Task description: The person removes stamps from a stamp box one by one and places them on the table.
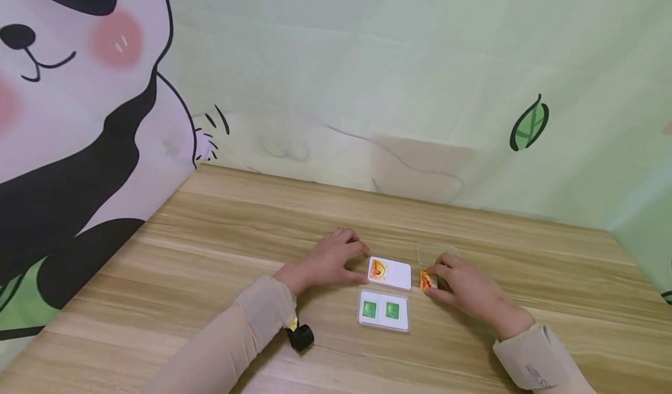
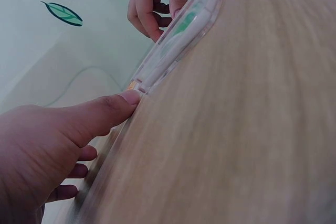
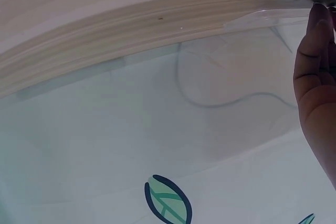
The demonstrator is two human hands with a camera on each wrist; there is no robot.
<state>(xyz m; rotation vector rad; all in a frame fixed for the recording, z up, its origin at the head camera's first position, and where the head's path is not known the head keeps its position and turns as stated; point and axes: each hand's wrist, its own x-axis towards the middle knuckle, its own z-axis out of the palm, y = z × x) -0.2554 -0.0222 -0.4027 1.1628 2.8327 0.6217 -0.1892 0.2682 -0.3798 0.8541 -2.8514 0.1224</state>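
Note:
My left hand (image 1: 331,260) is at the left end of a flat clear case (image 1: 398,275) with a white insert and an orange picture on its left half. Its straight thumb touches one corner and the index fingertip is by the other. The right hand (image 1: 467,286) pinches a small orange printed card (image 1: 425,281) between thumb and fingers, just right of that case. Nearer the front lies a second clear case (image 1: 380,319) with two green squares on white. In the right wrist view the right hand (image 3: 320,77) shows only at the edge, with the card hidden.
A thin transparent sheet or lid (image 1: 437,248) lies behind the right hand. A short black cylindrical object (image 1: 301,337) is by the left cuff. The wooden tabletop (image 1: 236,207) ends at a pale green printed wall hanging (image 1: 315,90) with a panda.

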